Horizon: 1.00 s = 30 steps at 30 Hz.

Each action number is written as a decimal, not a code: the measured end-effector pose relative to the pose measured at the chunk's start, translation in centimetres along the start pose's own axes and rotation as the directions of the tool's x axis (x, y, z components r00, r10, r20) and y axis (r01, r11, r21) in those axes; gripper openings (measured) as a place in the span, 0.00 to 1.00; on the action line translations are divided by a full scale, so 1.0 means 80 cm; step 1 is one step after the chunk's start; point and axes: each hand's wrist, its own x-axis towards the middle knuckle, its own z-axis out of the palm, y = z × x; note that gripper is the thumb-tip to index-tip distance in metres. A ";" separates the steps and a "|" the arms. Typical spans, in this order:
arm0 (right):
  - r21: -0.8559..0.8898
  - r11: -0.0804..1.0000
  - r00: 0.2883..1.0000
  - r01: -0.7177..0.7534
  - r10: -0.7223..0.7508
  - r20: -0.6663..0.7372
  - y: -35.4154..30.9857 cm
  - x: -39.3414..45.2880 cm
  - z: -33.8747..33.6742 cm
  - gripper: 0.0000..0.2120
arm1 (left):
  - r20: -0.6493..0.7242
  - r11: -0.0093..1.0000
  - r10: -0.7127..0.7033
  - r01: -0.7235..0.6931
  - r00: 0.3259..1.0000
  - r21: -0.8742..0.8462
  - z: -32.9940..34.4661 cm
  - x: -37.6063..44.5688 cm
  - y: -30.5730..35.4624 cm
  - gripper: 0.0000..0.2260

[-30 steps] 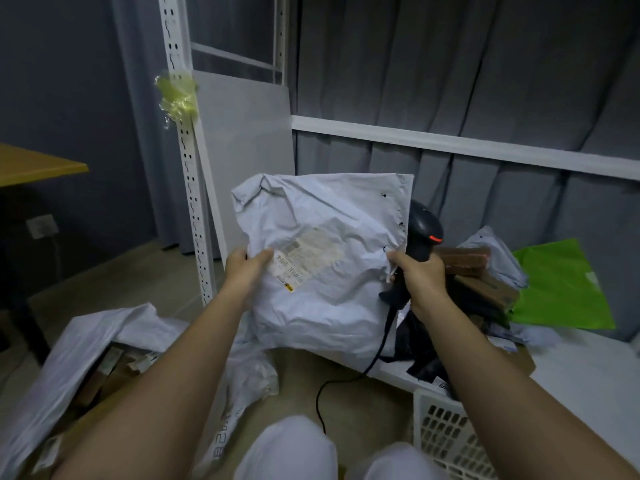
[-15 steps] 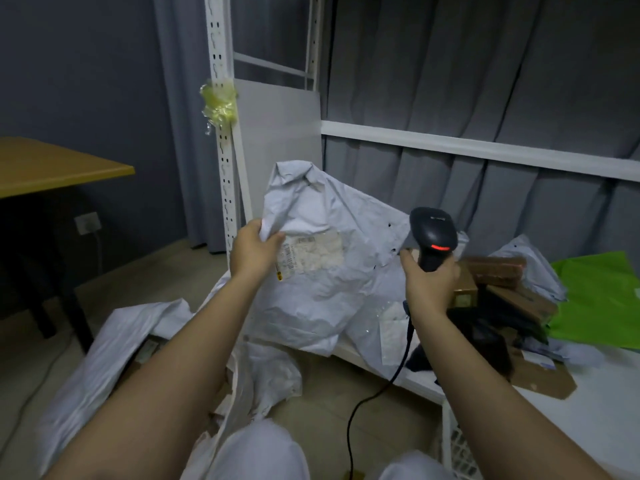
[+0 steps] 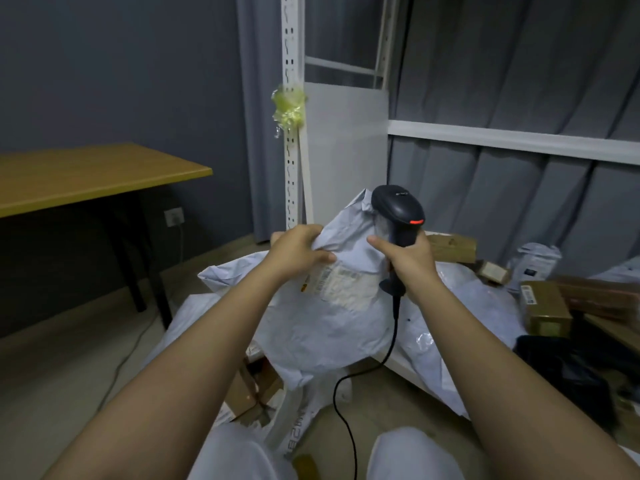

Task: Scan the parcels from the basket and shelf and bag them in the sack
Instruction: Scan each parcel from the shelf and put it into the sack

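Note:
My left hand [image 3: 298,252] grips the upper left edge of a grey poly-mailer parcel [image 3: 332,327], which hangs in front of me with its white label [image 3: 341,284] facing me. A black handheld barcode scanner [image 3: 398,216] with a red trigger strip stands upright in my right hand [image 3: 407,259], just right of the label; its black cord [image 3: 363,382] trails down to the floor. Below the parcel lies the open white sack [image 3: 291,434], with brown boxes visible inside. More parcels sit on the low white shelf [image 3: 408,370] at the right.
Brown cartons [image 3: 545,306] and another grey mailer [image 3: 536,263] lie on the shelf at right. A white slotted upright [image 3: 292,133] with yellow tape stands behind the parcel. A wooden table [image 3: 86,174] is at the left, with a wall socket beneath it.
The view has swung left. My left hand brought the parcel lower and closer, over the sack. The scanner rose upright beside the label. The green bag and the basket have left the view.

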 end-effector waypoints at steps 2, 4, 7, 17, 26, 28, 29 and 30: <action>-0.011 0.999 0.999 -0.043 0.043 0.015 -0.002 -0.001 0.003 0.27 | 0.023 1.000 0.016 -0.016 1.000 -0.027 -0.010 -0.011 0.001 0.09; -0.015 0.998 0.998 -0.059 0.059 -0.006 -0.005 -0.003 0.005 0.22 | 0.013 0.999 0.013 -0.012 1.000 -0.051 -0.017 -0.020 -0.002 0.09; 0.052 0.997 0.996 -0.056 0.060 -0.061 -0.013 -0.009 0.004 0.18 | -0.018 0.999 -0.027 0.027 0.999 0.027 -0.022 -0.032 -0.018 0.12; -0.203 0.975 0.943 0.087 -0.146 -0.298 0.003 -0.028 -0.059 0.11 | 0.031 0.981 -0.001 -0.005 1.000 0.193 0.015 0.011 0.013 0.12; -0.523 0.850 0.997 0.064 -0.079 -0.006 0.067 -0.026 -0.142 0.09 | -0.068 0.983 0.071 -0.058 0.995 0.174 0.091 0.097 0.061 0.10; -0.580 0.812 0.997 0.067 -0.075 0.011 0.068 -0.029 -0.156 0.09 | -0.102 0.984 0.088 -0.070 0.991 0.166 0.099 0.103 0.065 0.11; -0.616 0.785 0.997 0.072 -0.073 0.022 0.066 -0.032 -0.161 0.09 | -0.116 0.983 0.096 -0.076 0.989 0.168 0.102 0.103 0.067 0.11; -0.651 0.755 0.997 0.073 -0.068 0.033 0.063 -0.035 -0.165 0.09 | -0.124 0.982 0.100 -0.079 0.987 0.171 0.103 0.104 0.068 0.11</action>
